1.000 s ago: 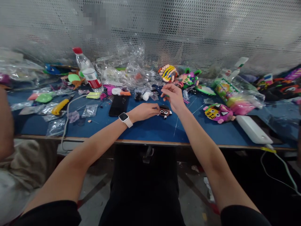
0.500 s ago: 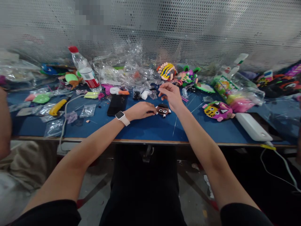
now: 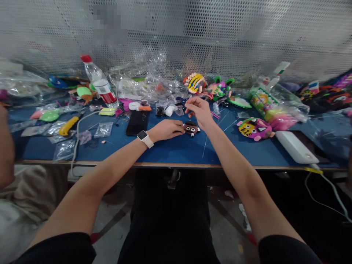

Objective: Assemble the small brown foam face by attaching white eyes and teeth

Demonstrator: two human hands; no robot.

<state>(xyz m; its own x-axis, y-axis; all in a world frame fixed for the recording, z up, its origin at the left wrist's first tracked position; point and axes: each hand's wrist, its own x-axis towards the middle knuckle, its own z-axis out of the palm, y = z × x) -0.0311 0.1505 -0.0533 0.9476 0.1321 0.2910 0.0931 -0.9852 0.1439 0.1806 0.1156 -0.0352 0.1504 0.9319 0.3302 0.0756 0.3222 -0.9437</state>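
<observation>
A small brown foam animal face (image 3: 191,128) with white eyes lies on the blue table (image 3: 176,150). My left hand (image 3: 167,129), a white watch on its wrist, rests on the table and pinches the face's left edge. My right hand (image 3: 198,111) hovers just above and behind the face, thumb and fingers pinched together; whether something tiny sits between them is not visible.
A black phone (image 3: 137,123) lies left of my hands, a clear bottle (image 3: 99,82) further back. Plastic bags and foam animal crafts litter the rear. A pink tiger face (image 3: 254,129) and a white box (image 3: 296,147) lie right. Another person's arm (image 3: 5,146) is at the left edge.
My right hand has lifted slightly and shifted a little left over the brown face. The left hand stays put on it.
</observation>
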